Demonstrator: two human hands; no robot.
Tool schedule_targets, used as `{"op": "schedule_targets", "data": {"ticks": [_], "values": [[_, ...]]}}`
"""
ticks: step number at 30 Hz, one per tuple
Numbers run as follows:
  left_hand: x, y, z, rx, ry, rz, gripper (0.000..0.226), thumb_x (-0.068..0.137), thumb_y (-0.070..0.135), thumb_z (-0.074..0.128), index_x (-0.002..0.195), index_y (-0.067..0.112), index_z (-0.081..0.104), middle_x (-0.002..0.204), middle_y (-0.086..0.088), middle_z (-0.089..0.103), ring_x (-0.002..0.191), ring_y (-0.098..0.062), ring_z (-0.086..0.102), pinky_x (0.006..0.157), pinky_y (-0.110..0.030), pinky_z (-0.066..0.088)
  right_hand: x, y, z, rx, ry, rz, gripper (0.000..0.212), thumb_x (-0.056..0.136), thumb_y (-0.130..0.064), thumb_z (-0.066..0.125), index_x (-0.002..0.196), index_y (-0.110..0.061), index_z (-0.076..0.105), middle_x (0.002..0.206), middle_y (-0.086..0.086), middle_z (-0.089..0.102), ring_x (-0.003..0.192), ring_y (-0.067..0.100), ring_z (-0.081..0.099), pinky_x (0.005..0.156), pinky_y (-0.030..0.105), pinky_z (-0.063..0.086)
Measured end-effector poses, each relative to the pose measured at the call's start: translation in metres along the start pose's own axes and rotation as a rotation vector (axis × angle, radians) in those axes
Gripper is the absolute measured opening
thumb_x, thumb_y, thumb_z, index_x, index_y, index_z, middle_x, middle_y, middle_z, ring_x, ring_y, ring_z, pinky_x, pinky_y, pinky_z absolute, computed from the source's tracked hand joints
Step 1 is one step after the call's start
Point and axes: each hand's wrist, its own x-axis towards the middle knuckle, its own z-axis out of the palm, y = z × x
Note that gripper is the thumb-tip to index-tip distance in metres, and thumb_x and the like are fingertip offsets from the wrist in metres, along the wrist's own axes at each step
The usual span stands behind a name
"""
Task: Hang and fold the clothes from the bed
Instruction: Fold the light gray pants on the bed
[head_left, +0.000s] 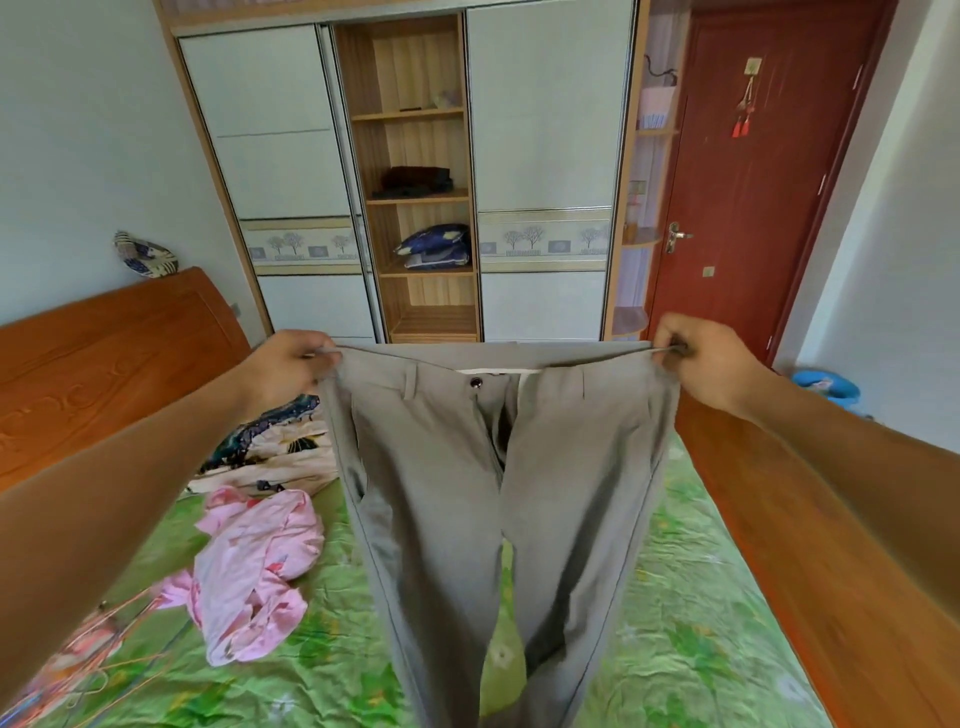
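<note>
Grey trousers (467, 493) held up by the waistband, left hand (283, 366) and right hand (701, 361) each pinching a corner

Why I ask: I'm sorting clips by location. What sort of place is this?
A home bedroom, most likely: a bed with green sheet, a sliding-door wardrobe, and grey trousers held up over it.

The grey fabric trousers (441, 493) hung between the left hand (291, 364) and the right hand (706, 364), over the green floral bedsheet (701, 623). On the sheet to their left lay a crumpled pink garment (254, 566), a cream patterned cloth (275, 457) behind it. Beyond the sheet stood a white sliding-door wardrobe (545, 130), a red wooden door (753, 182) to its right.
</note>
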Motion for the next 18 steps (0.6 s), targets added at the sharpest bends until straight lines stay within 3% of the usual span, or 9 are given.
{"op": "schedule_targets", "data": {"ticks": [3, 5, 7, 10, 12, 15, 18], "values": [[0.007, 0.017, -0.012, 0.152, -0.040, 0.075, 0.020, 0.103, 0.005, 0.050, 0.098, 0.007, 0.069, 0.099, -0.019, 0.069, 0.097, -0.042, 0.064, 0.084, -0.041, 0.052, 0.009, -0.012, -0.010, -0.061, -0.027, -0.090, 0.039, 0.095, 0.010, 0.043, 0.099, -0.019, 0.069, 0.099, 0.000, 0.065, 0.087, 0.019, 0.060, 0.074, 0.034, 0.049], [0.010, 0.027, -0.015, 0.242, -0.093, 0.104, 0.030, 0.101, -0.005, 0.046, 0.102, 0.010, 0.071, 0.105, -0.013, 0.071, 0.099, -0.041, 0.065, 0.085, -0.039, 0.050, 0.014, -0.016, -0.013, -0.166, -0.076, -0.129, 0.042, 0.094, 0.012, 0.042, 0.108, -0.014, 0.072, 0.105, 0.003, 0.060, 0.095, 0.022, 0.057, 0.079, 0.030, 0.042], [0.009, 0.034, -0.012, 0.284, -0.135, 0.116, 0.038, 0.098, -0.013, 0.040, 0.101, 0.009, 0.071, 0.107, -0.012, 0.069, 0.100, -0.033, 0.064, 0.090, -0.039, 0.050, 0.018, -0.016, -0.012, -0.250, -0.120, -0.111, 0.037, 0.093, 0.011, 0.042, 0.106, -0.008, 0.071, 0.105, 0.010, 0.057, 0.096, 0.027, 0.054, 0.078, 0.029, 0.036], [0.009, 0.040, 0.001, 0.255, -0.072, 0.102, 0.039, 0.098, -0.009, 0.036, 0.081, 0.016, 0.061, 0.084, -0.010, 0.059, 0.078, -0.023, 0.053, 0.067, -0.030, 0.041, 0.016, -0.013, -0.007, -0.332, -0.112, -0.118, 0.027, 0.095, 0.006, 0.043, 0.099, -0.004, 0.067, 0.097, 0.009, 0.055, 0.093, 0.032, 0.055, 0.073, 0.032, 0.033], [0.008, 0.042, 0.008, 0.209, -0.052, 0.048, 0.031, 0.102, 0.001, 0.040, 0.079, 0.012, 0.058, 0.077, -0.006, 0.053, 0.069, -0.019, 0.047, 0.059, -0.028, 0.034, 0.012, -0.013, -0.004, -0.293, -0.084, -0.141, 0.024, 0.096, 0.003, 0.043, 0.094, -0.004, 0.066, 0.092, 0.007, 0.059, 0.089, 0.031, 0.057, 0.074, 0.036, 0.040], [0.006, 0.040, 0.007, 0.220, -0.141, 0.081, 0.013, 0.101, 0.019, 0.056, 0.096, 0.010, 0.063, 0.093, -0.010, 0.059, 0.080, -0.019, 0.053, 0.069, -0.030, 0.039, 0.007, -0.017, -0.005, -0.224, -0.103, -0.113, 0.019, 0.100, -0.010, 0.046, 0.087, -0.008, 0.061, 0.087, 0.005, 0.059, 0.084, 0.026, 0.056, 0.076, 0.043, 0.045], [0.003, 0.039, 0.003, 0.241, -0.193, 0.182, 0.005, 0.096, 0.023, 0.067, 0.095, 0.027, 0.064, 0.102, 0.000, 0.058, 0.091, -0.008, 0.054, 0.077, -0.027, 0.040, 0.004, -0.017, -0.005, -0.278, -0.178, -0.109, 0.015, 0.101, -0.025, 0.053, 0.089, -0.016, 0.053, 0.088, 0.000, 0.053, 0.082, 0.023, 0.054, 0.077, 0.042, 0.046]]}}
